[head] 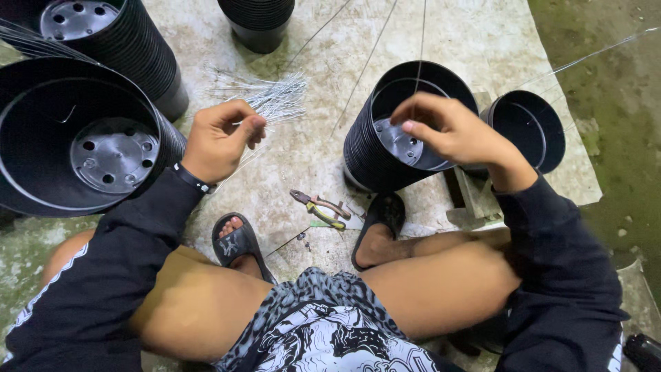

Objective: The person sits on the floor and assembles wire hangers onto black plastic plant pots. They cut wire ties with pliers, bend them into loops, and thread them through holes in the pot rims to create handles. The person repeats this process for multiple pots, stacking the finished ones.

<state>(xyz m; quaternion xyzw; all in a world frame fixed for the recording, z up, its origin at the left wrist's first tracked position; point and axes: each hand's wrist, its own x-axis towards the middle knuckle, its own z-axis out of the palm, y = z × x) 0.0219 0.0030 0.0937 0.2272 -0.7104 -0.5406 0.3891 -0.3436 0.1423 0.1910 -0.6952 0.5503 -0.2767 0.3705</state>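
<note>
Pinching thin wires (272, 100), my left hand (219, 140) hovered at the bundle on the floor beside the big pot stack (82, 141). My right hand (451, 131), fingers curled on a wire, sat over the middle pot stack (375, 155); pliers (320, 208) lay between my feet.

Pots and pliers on a worn concrete floor

Pliers (321, 209) lie between two black sandals (237, 242) — a large stack of black pots (82, 138) at left, another behind it (117, 41), a third (258, 21) at the top, a single pot (530, 127) far right.
</note>
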